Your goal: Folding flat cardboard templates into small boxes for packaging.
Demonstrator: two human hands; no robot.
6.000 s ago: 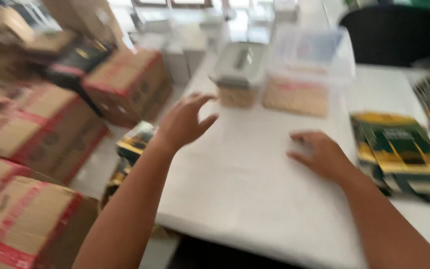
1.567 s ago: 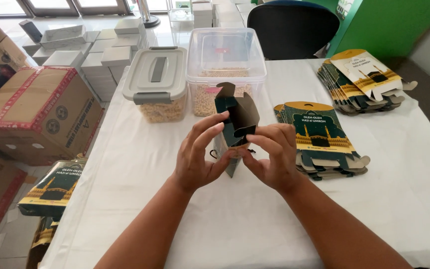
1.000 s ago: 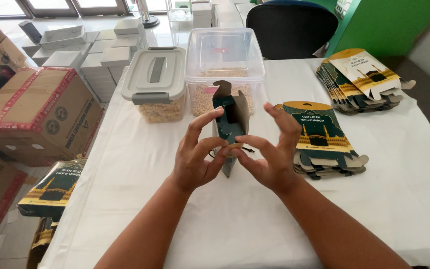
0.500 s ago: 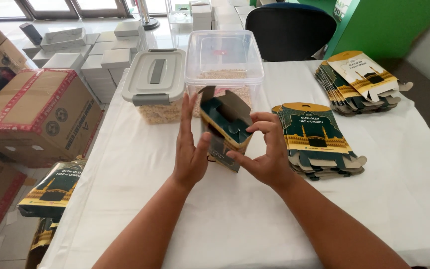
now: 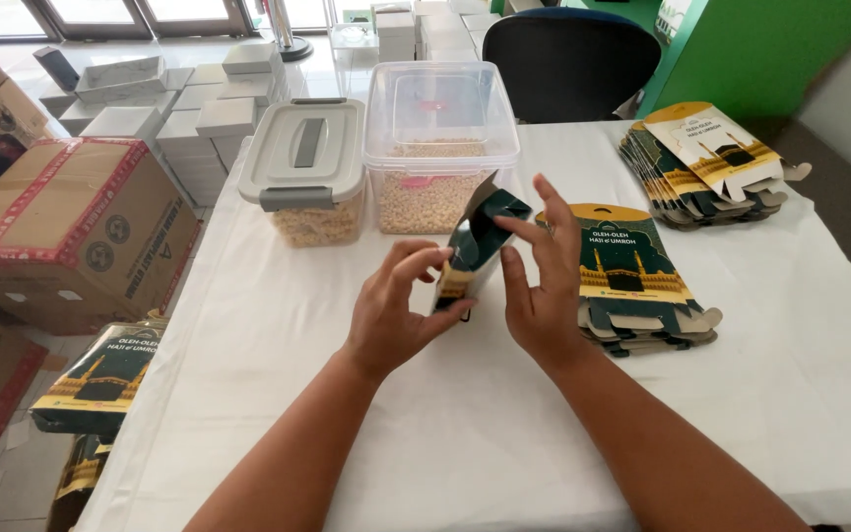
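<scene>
Both my hands hold one small dark green and gold carton (image 5: 475,246) above the white table (image 5: 465,433), tilted, with its top flap open. My left hand (image 5: 398,307) grips its lower end with thumb and fingers. My right hand (image 5: 542,281) steadies the upper part, fingertips on the open flap. Just right of my right hand lies a stack of flat cartons of the same kind (image 5: 634,281).
Two clear plastic tubs of pale grains stand at the back, one with a grey lid (image 5: 305,172), one open (image 5: 442,148). More flat cartons (image 5: 706,163) lie fanned at the far right. Brown cardboard boxes (image 5: 61,227) and folded cartons (image 5: 100,379) sit on the floor at left. A dark chair (image 5: 568,64) stands behind the table.
The carton has been turned in my hands from lying open toward me to standing more upright. My left hand has shifted from a flat palm to a pinch at its lower end.
</scene>
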